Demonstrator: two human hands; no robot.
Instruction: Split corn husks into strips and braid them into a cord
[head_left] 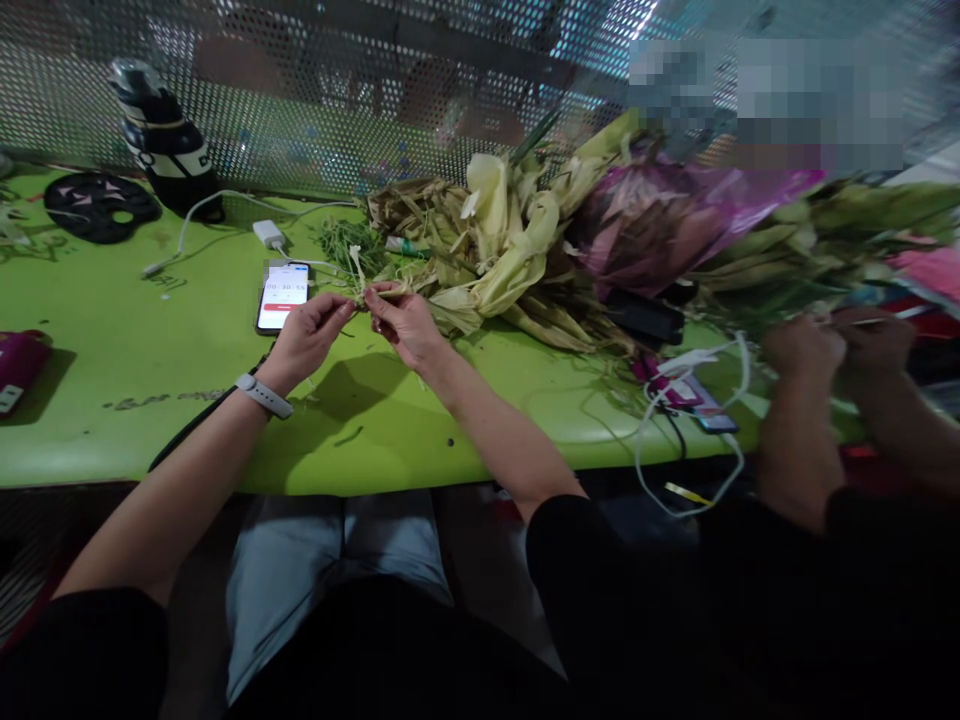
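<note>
Above the green table, my left hand (309, 338) and my right hand (407, 325) meet fingertip to fingertip. Both are closed in a pinch on a small piece of corn husk (358, 266), whose pale end sticks up between them. Its lower part is hidden by my fingers. Just behind my right hand lies a heap of dry corn husks (517, 265), pale yellow to brown. Thin green strands (346, 243) lie at the heap's left end. A phone (283, 297) with a lit timer screen rests beside my left hand.
On the green table (187, 345) stand a dark bottle (169, 150) and a black mask (97, 205). A white cable runs to a charger (268, 235). A purple plastic bag (652, 215) sits among the husks. At right, a co-worker's hands (806, 345) are near another phone (712, 408).
</note>
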